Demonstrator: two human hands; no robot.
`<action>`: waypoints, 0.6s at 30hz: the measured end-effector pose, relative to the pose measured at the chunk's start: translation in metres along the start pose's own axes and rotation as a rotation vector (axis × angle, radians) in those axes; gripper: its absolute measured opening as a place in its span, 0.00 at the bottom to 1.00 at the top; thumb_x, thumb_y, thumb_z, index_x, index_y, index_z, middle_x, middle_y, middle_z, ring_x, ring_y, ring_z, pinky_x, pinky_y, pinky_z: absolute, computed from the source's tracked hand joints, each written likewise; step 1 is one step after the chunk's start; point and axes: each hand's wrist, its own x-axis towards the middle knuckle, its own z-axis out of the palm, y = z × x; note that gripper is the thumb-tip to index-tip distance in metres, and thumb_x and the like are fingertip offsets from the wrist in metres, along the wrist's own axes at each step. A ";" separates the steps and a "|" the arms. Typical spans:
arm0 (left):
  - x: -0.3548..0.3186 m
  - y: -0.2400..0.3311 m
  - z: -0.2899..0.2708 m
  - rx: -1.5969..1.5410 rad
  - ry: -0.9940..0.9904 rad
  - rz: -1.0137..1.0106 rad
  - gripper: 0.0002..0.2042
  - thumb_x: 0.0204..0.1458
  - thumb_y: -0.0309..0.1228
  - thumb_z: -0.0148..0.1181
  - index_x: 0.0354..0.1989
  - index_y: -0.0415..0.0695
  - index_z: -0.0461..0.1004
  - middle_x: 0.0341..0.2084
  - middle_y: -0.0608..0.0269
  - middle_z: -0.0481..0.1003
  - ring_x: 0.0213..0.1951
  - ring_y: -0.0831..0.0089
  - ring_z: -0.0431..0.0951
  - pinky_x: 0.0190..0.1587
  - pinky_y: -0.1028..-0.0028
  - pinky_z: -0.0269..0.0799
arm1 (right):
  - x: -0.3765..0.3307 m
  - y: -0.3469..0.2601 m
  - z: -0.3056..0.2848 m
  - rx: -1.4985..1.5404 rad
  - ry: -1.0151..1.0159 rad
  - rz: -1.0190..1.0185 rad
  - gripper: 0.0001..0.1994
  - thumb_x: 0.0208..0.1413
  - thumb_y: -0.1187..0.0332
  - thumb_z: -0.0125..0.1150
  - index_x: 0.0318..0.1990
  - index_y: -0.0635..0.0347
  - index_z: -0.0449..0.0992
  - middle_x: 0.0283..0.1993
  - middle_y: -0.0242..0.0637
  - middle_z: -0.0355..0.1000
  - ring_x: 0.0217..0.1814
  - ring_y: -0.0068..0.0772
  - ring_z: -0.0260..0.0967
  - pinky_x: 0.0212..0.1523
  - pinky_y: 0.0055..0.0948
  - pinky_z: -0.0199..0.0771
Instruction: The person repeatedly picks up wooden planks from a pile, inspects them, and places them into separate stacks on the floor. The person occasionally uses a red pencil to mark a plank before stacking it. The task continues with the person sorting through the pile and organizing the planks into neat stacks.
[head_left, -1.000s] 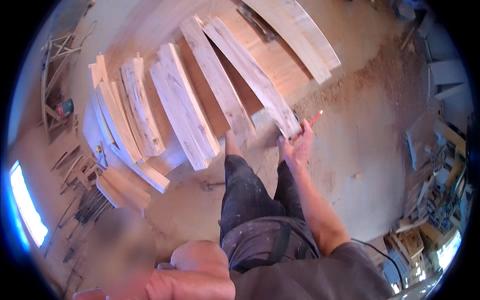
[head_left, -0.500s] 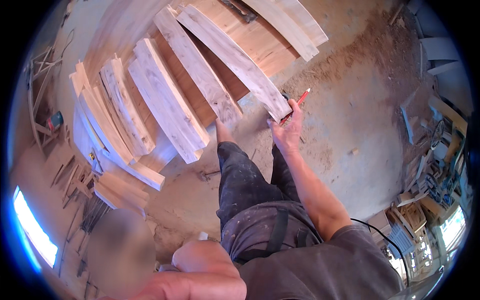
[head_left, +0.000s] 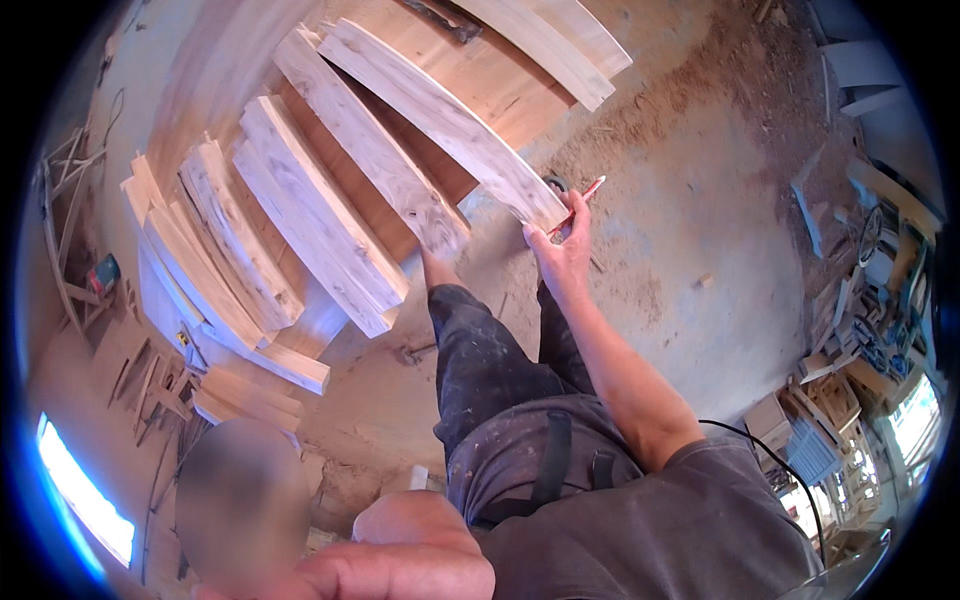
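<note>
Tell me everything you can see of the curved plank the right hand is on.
The curved plank is a long, pale piece of sawn wood with darker grain streaks, bowed gently along its length. It lies flat across a broad wooden panel, slanting from upper left down to lower right, with its near end overhanging the sawdust-covered floor. The right hand touches that near end while holding a red pencil. Similar planks lie on either side of it; whether they touch it is unclear.

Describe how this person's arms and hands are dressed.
Both hands are bare, no gloves. The right hand and its forearm are uncovered up to a short grey T-shirt sleeve. The left hand shows only partly at the lower edge, also bare; no watch or rings visible.
</note>
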 end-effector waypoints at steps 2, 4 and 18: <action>0.003 0.006 -0.002 0.191 -0.018 -0.077 0.13 0.66 0.29 0.50 0.56 0.43 0.74 0.50 0.62 0.76 0.55 0.71 0.70 0.59 0.64 0.61 | 0.001 -0.011 0.004 -0.025 0.010 0.025 0.46 0.42 0.71 0.78 0.71 0.69 0.58 0.68 0.49 0.64 0.69 0.43 0.65 0.71 0.37 0.63; 0.012 0.015 -0.002 0.436 -0.059 -0.169 0.12 0.65 0.29 0.51 0.54 0.42 0.74 0.47 0.61 0.76 0.53 0.71 0.71 0.57 0.66 0.63 | -0.002 -0.023 0.002 -0.107 0.003 0.017 0.45 0.44 0.69 0.78 0.70 0.70 0.58 0.66 0.49 0.65 0.68 0.42 0.65 0.72 0.37 0.62; -0.039 0.102 -0.260 1.816 0.253 -1.245 0.45 0.56 0.26 0.69 0.74 0.27 0.43 0.54 0.46 0.75 0.52 0.66 0.78 0.59 0.64 0.72 | -0.022 -0.045 0.001 -0.309 0.068 -0.262 0.44 0.37 0.73 0.77 0.66 0.67 0.63 0.57 0.50 0.64 0.59 0.51 0.65 0.63 0.42 0.67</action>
